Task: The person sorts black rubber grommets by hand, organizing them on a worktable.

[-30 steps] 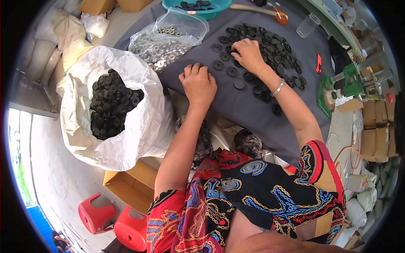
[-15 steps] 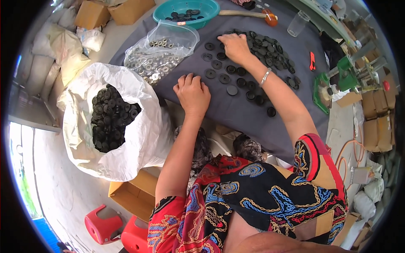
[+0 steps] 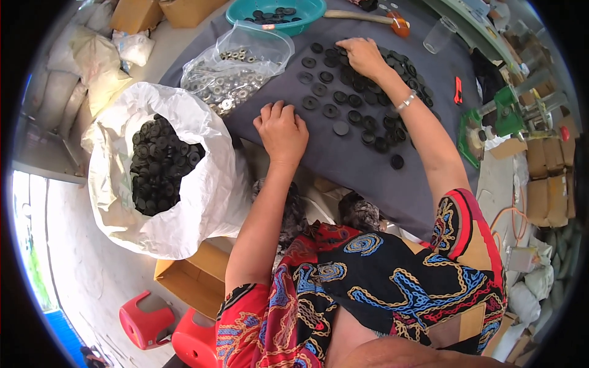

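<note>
Many black round discs [image 3: 375,97], each with a small raised or hollow centre, lie on the dark grey table cloth [image 3: 264,136]. Toward the left they lie singly in loose rows; farther right they form a dense heap. My right hand [image 3: 363,57] is at the far side of these discs, palm down, with its index finger stretched left onto or just above one. Its other fingers are partly hidden. My left hand [image 3: 281,130] rests at the table's near left edge, fingers bent and slightly apart, with nothing seen in it.
A clear bag of small metal rings [image 3: 236,76] lies left, below a teal bowl [image 3: 307,23] holding black discs. A wooden-handled mallet [image 3: 359,16], clear cup [image 3: 439,35], red cutter [image 3: 458,90] and green press [image 3: 471,136] stand farther right. A white sack [image 3: 211,178] of discs stands left.
My right hand has moved right, over the heap's far side. Several discs now show where it was, near the far left of the rows. My left hand stays at the table edge.
</note>
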`<state>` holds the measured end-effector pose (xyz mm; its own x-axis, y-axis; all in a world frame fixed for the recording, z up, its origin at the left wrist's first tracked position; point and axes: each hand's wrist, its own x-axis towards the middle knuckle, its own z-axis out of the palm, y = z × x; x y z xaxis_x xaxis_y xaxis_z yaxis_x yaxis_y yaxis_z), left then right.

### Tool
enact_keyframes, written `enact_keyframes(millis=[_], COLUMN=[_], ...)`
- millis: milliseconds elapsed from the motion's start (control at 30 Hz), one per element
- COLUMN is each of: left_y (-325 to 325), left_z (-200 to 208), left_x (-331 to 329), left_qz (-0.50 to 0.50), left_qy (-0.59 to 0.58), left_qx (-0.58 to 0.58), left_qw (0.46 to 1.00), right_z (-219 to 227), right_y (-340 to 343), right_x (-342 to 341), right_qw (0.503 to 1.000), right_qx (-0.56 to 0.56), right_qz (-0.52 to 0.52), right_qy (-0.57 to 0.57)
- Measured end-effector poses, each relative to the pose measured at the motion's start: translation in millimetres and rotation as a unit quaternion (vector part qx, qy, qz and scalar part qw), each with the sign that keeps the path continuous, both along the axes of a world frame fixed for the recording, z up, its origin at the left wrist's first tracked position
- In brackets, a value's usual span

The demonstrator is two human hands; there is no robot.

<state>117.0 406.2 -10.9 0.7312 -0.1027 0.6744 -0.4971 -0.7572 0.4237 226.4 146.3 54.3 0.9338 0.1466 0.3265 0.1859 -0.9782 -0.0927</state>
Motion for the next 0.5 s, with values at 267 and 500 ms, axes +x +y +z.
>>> enact_keyframes(millis=[267, 500], left_y=[-2.0, -2.0], left_z=[-0.5, -0.9], left_x=[1.6, -1.2], left_qz=[0.02, 0.02], left_qy=[0.004, 0.003], left_qx=[0.026, 0.033], left_qw=[0.999, 0.999], right_z=[-17.1, -31.1], right_y=[20.1, 36.4], right_x=[-86.3, -93.2], right_qw=[0.993, 0.993], right_qx=[-0.107, -0.083], right_qz=[0.011, 0.055], right_qy=[0.054, 0.066])
